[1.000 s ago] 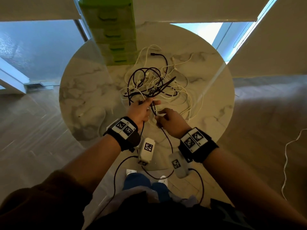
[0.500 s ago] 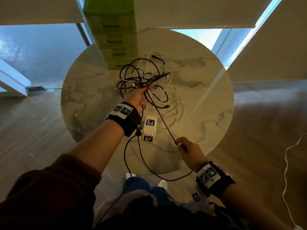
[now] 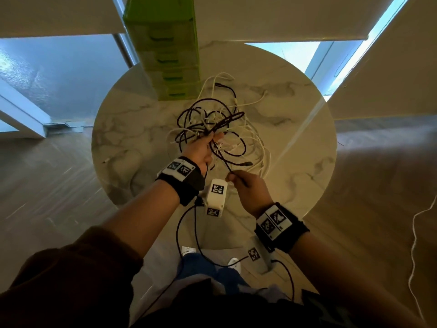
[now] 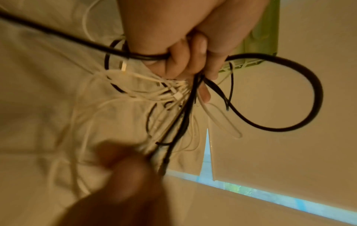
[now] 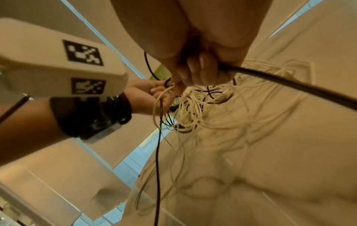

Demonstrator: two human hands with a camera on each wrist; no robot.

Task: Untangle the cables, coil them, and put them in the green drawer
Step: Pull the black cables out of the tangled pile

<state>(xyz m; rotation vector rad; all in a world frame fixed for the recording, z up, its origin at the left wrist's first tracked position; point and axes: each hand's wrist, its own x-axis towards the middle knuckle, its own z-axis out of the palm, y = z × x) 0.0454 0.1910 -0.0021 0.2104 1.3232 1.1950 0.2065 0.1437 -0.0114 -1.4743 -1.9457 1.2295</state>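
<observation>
Surface: a round marble table point(image 3: 132, 129) stands on a wood floor before bright windows; the whole job sits on it.
Tangle: black and white cables point(image 3: 250, 138) lie knotted together, partly lifted off the marble, spreading beyond and to the right of the left fingers.
Left hand: the left hand point(image 3: 203, 147) is clenched round a bunch of strands at the knot; the wrist view shows its fingers point(image 4: 185, 61) curled over black and white cords alike, a black loop springing out to one side.
Right hand: the right hand point(image 3: 248, 188) pinches one black cable point(image 3: 222, 159), which runs taut from its fingertips up to the left hand's grip; in its wrist view the fingers point(image 5: 201, 67) close over that cord just where it leaves the palm.
Green drawer: the green drawer unit point(image 3: 165, 50) stands past the tangle, well beyond both sets of fingers; its drawers look closed.
Done: by the look of it, very little; one black cable is being drawn free, nothing is coiled, nothing is stored.
Left: probably finishing this strand, separating the white cords, coiling each, opening a drawer and laying them in.
Stage: judged early, in the untangling step.
</observation>
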